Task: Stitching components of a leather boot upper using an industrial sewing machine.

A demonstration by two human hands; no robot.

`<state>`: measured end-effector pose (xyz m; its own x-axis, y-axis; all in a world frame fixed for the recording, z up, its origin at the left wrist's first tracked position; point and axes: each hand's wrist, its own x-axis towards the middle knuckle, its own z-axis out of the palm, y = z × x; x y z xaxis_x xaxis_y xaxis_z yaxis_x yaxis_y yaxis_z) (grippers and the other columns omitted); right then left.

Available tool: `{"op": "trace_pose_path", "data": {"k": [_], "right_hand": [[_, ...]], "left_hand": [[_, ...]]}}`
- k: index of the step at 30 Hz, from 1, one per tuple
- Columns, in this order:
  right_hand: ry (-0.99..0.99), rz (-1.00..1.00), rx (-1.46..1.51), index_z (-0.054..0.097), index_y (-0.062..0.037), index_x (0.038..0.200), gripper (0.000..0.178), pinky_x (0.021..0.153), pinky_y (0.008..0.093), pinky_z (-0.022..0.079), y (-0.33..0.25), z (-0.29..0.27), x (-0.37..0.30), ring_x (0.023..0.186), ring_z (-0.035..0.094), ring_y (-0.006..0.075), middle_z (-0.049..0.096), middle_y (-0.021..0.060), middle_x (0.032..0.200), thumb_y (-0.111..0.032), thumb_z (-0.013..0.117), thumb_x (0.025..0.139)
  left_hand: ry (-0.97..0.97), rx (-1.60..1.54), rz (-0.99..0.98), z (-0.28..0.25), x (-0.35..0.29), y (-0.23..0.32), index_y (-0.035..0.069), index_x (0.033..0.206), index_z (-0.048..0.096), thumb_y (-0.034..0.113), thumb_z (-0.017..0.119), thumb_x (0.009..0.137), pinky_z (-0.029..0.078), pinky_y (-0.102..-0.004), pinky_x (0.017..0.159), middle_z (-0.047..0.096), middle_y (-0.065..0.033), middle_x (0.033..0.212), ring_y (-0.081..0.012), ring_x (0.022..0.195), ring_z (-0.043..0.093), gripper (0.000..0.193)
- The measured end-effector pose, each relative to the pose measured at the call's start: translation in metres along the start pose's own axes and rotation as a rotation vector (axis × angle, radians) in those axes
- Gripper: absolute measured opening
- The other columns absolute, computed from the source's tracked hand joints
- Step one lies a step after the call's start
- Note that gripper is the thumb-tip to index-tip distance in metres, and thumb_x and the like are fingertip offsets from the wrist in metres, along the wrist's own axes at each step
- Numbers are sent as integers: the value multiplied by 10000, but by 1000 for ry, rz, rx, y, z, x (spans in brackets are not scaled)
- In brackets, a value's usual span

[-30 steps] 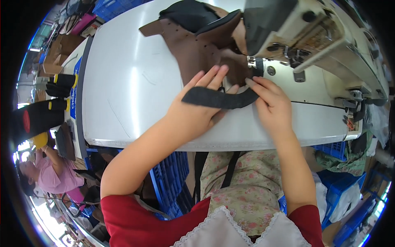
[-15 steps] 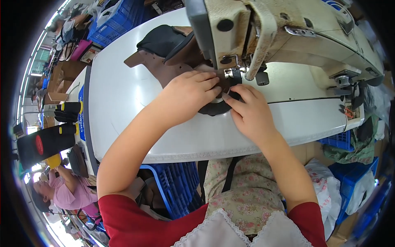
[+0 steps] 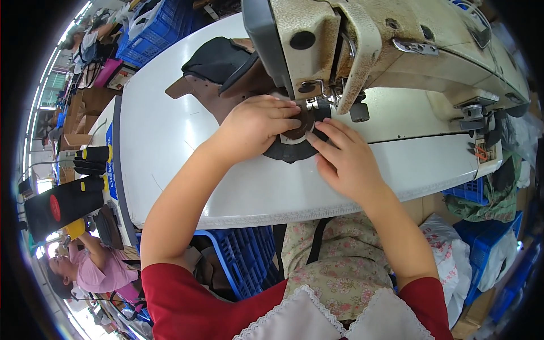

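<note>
A brown and black leather piece [image 3: 226, 97], which looks like a shoe upper, lies on the white sewing table with its front part under the machine's presser foot [image 3: 310, 103]. My left hand [image 3: 252, 126] is closed over its brown part, fingers together and bent; the thumb is hidden. Close to the needle area, my right hand [image 3: 344, 156] rests its stretched fingertips at the edge of the piece, fingers apart. A curved black edge of the piece and a pale strip show between my hands. The sewing machine [image 3: 396, 68] stands over the work.
The white tabletop [image 3: 170, 153] has a ruler along its front edge. Blue crates [image 3: 249, 258] stand below and at the back left [image 3: 156, 34]. White plastic bags [image 3: 447, 255] hang at the right. A person in a pink shirt [image 3: 102, 269] works at the left.
The piece under the foot has turned and shifted slightly left, so more of its rounded brown part and pale strip shows. My left hand moved slightly left with it; my fingers stay near the foot.
</note>
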<state>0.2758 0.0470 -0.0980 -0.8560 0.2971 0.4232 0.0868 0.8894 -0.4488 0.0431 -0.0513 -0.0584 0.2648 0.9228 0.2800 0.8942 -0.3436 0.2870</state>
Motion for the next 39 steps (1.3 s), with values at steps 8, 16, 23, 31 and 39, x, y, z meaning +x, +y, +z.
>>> {"op": "trace_pose_path", "data": {"k": [8, 16, 23, 31, 39], "right_hand": [[-4, 1, -35, 675, -65, 1191, 362, 998, 454, 466, -4, -4, 1, 1238, 546, 321, 613, 133, 1285, -175, 692, 846], [-9, 11, -48, 665, -60, 1207, 381, 1022, 458, 445, -3, -3, 2, 1256, 534, 322, 606, 142, 1305, -212, 697, 859], [12, 43, -49, 655, -46, 1215, 409, 1013, 469, 439, -6, -4, 4, 1215, 540, 330, 606, 143, 1268, -220, 707, 848], [-14, 8, -77, 655, -27, 1198, 405, 1000, 457, 438, -5, -2, 0, 1212, 532, 316, 593, 130, 1246, -222, 708, 847], [-10, 7, -86, 651, -28, 1201, 406, 994, 454, 443, -4, -2, 1, 1208, 534, 315, 587, 133, 1256, -226, 705, 851]], "left_hand": [[-6, 69, 52, 1, -1, -2, 74, 1056, 740, -5, 633, 716, 512, -405, 951, 691, -87, 1220, -286, 1155, 633, 365], [-13, 127, 49, 0, 1, 0, 82, 1053, 736, 17, 639, 724, 512, -399, 945, 690, -83, 1225, -273, 1140, 637, 349], [20, 151, 39, 2, 3, 0, 91, 1056, 737, 29, 647, 716, 505, -402, 921, 693, -75, 1200, -270, 1055, 642, 357], [-45, 32, -34, -3, 6, -5, 78, 975, 759, -26, 630, 692, 490, -416, 909, 686, -61, 1191, -283, 1040, 627, 328], [-26, 59, -55, -1, 7, -3, 70, 978, 761, -46, 615, 688, 487, -429, 921, 689, -54, 1183, -298, 1079, 622, 345]]}}
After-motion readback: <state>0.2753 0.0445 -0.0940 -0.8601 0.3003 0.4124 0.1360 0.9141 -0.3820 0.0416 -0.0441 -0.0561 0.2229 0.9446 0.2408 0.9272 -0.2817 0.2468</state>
